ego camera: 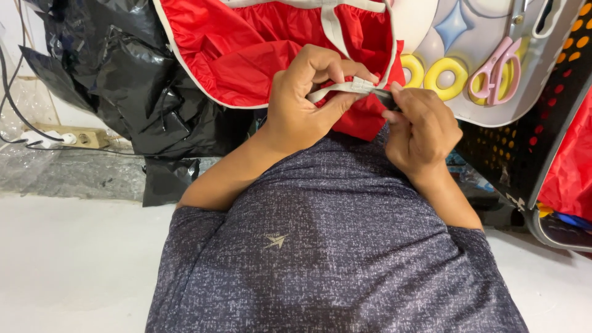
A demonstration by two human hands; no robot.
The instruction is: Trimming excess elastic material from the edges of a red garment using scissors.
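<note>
A red fabric piece (pixel 259 43) with off-white trim lies across my lap above my grey-blue shirt. My left hand (pixel 305 98) pinches the white trim strap (pixel 354 87) near the fabric's lower edge. Close beside it, my right hand (pixel 419 129) grips a small dark tool at the strap's end, fingertips almost touching the left hand's. What the tool is stays hidden between the fingers.
Black plastic bags (pixel 129 80) are piled at the left, near a power strip (pixel 68 137) and cables. A pale tray (pixel 487 37) at the upper right carries pink scissors (pixel 496 68) and yellow rings. A black perforated basket (pixel 542 142) holding red fabric stands at the right.
</note>
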